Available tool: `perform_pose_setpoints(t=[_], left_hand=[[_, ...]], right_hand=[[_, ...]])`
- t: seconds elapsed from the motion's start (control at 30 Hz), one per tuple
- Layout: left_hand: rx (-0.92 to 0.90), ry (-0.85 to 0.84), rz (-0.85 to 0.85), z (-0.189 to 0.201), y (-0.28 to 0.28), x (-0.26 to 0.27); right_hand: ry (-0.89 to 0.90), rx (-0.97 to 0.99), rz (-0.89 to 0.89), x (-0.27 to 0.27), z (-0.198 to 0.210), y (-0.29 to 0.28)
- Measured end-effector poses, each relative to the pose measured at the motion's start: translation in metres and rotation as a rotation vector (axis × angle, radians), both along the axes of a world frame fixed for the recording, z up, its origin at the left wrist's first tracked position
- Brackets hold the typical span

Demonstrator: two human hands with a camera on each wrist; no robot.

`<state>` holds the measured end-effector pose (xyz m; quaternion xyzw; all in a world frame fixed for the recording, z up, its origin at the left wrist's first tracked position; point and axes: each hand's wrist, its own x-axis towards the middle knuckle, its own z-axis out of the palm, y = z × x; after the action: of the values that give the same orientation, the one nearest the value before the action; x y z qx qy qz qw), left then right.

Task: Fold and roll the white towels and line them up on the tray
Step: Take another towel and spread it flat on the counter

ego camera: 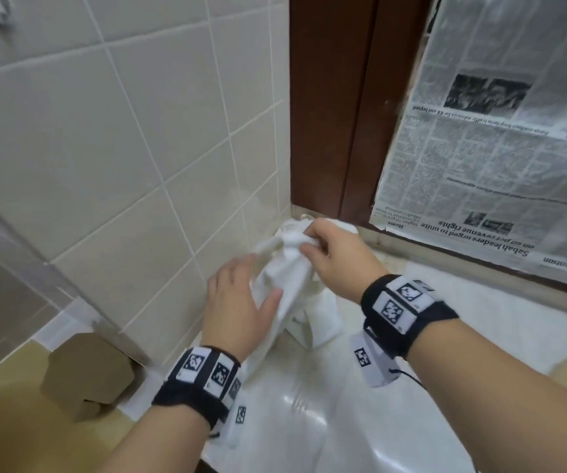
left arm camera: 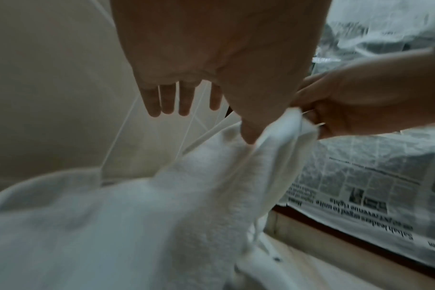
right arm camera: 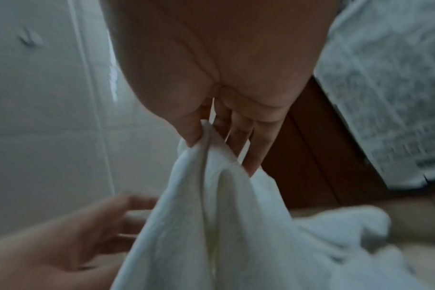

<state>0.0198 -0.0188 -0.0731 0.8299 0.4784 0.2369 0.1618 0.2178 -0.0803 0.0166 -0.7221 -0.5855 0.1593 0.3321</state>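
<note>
Head-camera view: a white towel (ego camera: 287, 285) hangs bunched above a glossy white table (ego camera: 312, 425), its upper end lifted near the corner where a beige tiled wall (ego camera: 111, 138) meets a dark brown wooden frame (ego camera: 336, 107), its lower folds trailing down to the table surface. The right hand (ego camera: 336, 254) pinches the gathered top of the towel, thumb and fingers (right arm camera: 251, 155) closed narrowly on the cloth, as the right wrist view shows plainly. The left hand (ego camera: 241, 305) lies against the towel's left side lower down, its fingers (left arm camera: 166, 100) straight and slightly spread rather than curled, the thumb pressing into the fabric in the left wrist view. Both wrists carry black bands with black-and-white square markers. Sheets of newspaper (ego camera: 500, 131) cover the pane to the right of the wooden frame, their print upside down. A brown cardboard box (ego camera: 87, 373) sits at lower left, on a yellowish surface beside the table's edge and below the tiled wall.
</note>
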Motion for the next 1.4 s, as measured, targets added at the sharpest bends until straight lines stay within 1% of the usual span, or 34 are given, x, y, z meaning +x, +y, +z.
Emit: perform_pose_setpoints(t=[0.07,0.13,0.2,0.33,0.4,0.43,0.47,0.57,0.6,0.67,0.73,0.8,0.9,0.97,1.0,1.07,1.1,1.13,1.17,1.2,1.3,1.33,1.4], left_hand=[[-0.089,-0.070,-0.056,0.028,-0.007,0.011],[-0.214,-0.186,-0.084,0.046,-0.025,0.018],[-0.227,-0.319,-0.095,0.060,-0.052,0.021],[-0.259,-0.609,-0.110,0.086,-0.124,0.022],[-0.268,-0.718,-0.149,0.098,-0.157,0.017],[-0.258,-0.738,-0.187,0.104,-0.171,0.012],[-0.233,-0.721,-0.226,0.110,-0.183,0.007],[-0.127,-0.537,-0.246,0.122,-0.205,-0.005],[-0.125,-0.504,-0.235,0.126,-0.209,-0.009],[-0.229,-0.463,-0.257,0.128,-0.210,-0.018],[-0.366,-0.459,-0.326,0.123,-0.210,-0.029],[-0.422,-0.493,-0.357,0.116,-0.216,-0.037],[-0.434,-0.580,-0.339,0.111,-0.231,-0.046],[-0.463,-0.605,-0.350,0.114,-0.243,-0.052],[-0.475,-0.573,-0.377,0.118,-0.249,-0.056],[-0.502,-0.433,-0.461,0.126,-0.263,-0.061],[-0.525,-0.356,-0.501,0.129,-0.271,-0.061],[-0.554,-0.277,-0.533,0.131,-0.278,-0.061],[-0.590,-0.201,-0.567,0.133,-0.285,-0.060],[-0.636,-0.134,-0.603,0.133,-0.292,-0.058],[-0.740,-0.044,-0.706,0.129,-0.303,-0.055],[-0.755,-0.027,-0.727,0.126,-0.302,-0.055],[-0.786,0.006,-0.752,0.122,-0.295,-0.058]], right_hand=[[-0.032,0.077,0.006,0.006,0.040,-0.028],[-0.051,0.147,-0.011,0.010,0.078,-0.059],[-0.066,0.206,-0.042,0.014,0.112,-0.094],[-0.024,0.299,-0.079,0.022,0.155,-0.160],[-0.006,0.340,-0.109,0.024,0.169,-0.189],[0.000,0.362,-0.135,0.025,0.176,-0.203],[0.020,0.381,-0.166,0.026,0.182,-0.216],[0.159,0.425,-0.214,0.030,0.194,-0.255],[0.222,0.440,-0.215,0.031,0.196,-0.269],[0.328,0.482,-0.205,0.031,0.198,-0.301],[0.415,0.507,-0.179,0.026,0.194,-0.336],[0.501,0.493,-0.135,0.012,0.180,-0.369],[0.667,0.394,-0.127,-0.013,0.132,-0.410],[0.653,0.253,-0.200,-0.024,0.089,-0.430],[0.584,0.137,-0.250,-0.025,0.066,-0.438],[0.344,-0.160,-0.336,-0.026,0.024,-0.450],[0.231,-0.281,-0.352,-0.029,0.008,-0.453],[0.177,-0.340,-0.342,-0.035,-0.004,-0.453],[0.184,-0.339,-0.304,-0.044,-0.013,-0.451],[0.236,-0.319,-0.241,-0.055,-0.018,-0.446],[0.502,-0.294,-0.028,-0.090,-0.020,-0.422],[0.556,-0.293,0.016,-0.097,-0.021,-0.416],[0.554,-0.265,0.024,-0.104,-0.024,-0.407]])
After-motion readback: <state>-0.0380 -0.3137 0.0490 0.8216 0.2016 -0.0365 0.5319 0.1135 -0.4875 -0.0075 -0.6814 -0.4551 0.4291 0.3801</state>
